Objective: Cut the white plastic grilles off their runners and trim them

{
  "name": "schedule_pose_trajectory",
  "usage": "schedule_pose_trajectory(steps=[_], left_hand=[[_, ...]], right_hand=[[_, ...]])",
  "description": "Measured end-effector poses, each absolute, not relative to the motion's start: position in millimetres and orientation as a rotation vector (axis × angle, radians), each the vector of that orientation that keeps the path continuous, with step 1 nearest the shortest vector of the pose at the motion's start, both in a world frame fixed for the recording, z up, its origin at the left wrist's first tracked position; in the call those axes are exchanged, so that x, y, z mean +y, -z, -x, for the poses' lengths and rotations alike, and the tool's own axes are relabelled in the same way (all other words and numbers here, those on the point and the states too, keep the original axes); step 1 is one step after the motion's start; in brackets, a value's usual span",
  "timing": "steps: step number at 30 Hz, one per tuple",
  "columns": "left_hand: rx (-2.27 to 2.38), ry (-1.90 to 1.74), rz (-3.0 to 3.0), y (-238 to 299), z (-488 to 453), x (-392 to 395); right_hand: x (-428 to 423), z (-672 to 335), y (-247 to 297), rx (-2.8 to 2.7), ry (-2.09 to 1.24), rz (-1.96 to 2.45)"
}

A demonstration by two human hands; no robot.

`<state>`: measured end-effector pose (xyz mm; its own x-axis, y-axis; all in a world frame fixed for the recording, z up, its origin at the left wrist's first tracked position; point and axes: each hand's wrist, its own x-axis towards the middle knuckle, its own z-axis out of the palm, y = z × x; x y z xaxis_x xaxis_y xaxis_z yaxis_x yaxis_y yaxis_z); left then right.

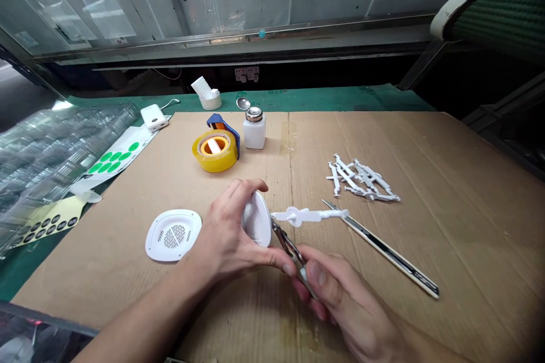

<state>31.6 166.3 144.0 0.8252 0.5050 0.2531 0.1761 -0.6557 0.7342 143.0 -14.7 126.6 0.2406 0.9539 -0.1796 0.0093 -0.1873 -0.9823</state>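
Observation:
My left hand (230,232) grips a white perforated plastic cover (258,220) by its edges, tilted up on its side above the cardboard. My right hand (340,289) is closed around a pair of nippers (289,247), with their jaws at the cover's right edge. From that edge a white plastic sprue (310,215) sticks out to the right, close to the jaw tips. A second white perforated cover (174,235) lies flat to the left of my left hand. Beyond my right hand rests a slim utility knife (387,252).
Cut white sprues (361,178) lie in a pile at right. Behind my hands are a yellow tape roll (215,150) on a blue dispenser and a white pump bottle (254,129) with its lid up. Clear plastic trays (55,153) and sticker sheets (113,159) lie along the left.

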Motion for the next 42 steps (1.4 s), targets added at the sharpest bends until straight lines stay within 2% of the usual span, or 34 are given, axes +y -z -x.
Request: schedule_pose_trajectory(steps=[12, 30, 36, 39, 42], left_hand=[[0.630, -0.409, -2.232, -147.1, -35.6, 163.4], [0.767, -0.226, -2.187, -155.8, -35.5, 162.5], [0.594, -0.400, -1.739, -148.9, -25.7, 182.7], [0.497, -0.581, -1.394, -155.7, -19.6, 194.1], [0.457, -0.744, -1.372, -170.7, -3.9, 206.3]], right_hand=[[-11.7, -137.5, -127.9, -0.909, -1.122, 1.513], [-7.2, -138.2, -128.1, -0.526, -1.358, 1.318], [-6.5, -160.1, -125.9, -0.765, -1.171, 1.425], [-5.8, -167.7, -123.5, -0.795, -1.294, 1.337], [-3.2, -168.2, -127.8, -0.949, -1.301, 1.380]])
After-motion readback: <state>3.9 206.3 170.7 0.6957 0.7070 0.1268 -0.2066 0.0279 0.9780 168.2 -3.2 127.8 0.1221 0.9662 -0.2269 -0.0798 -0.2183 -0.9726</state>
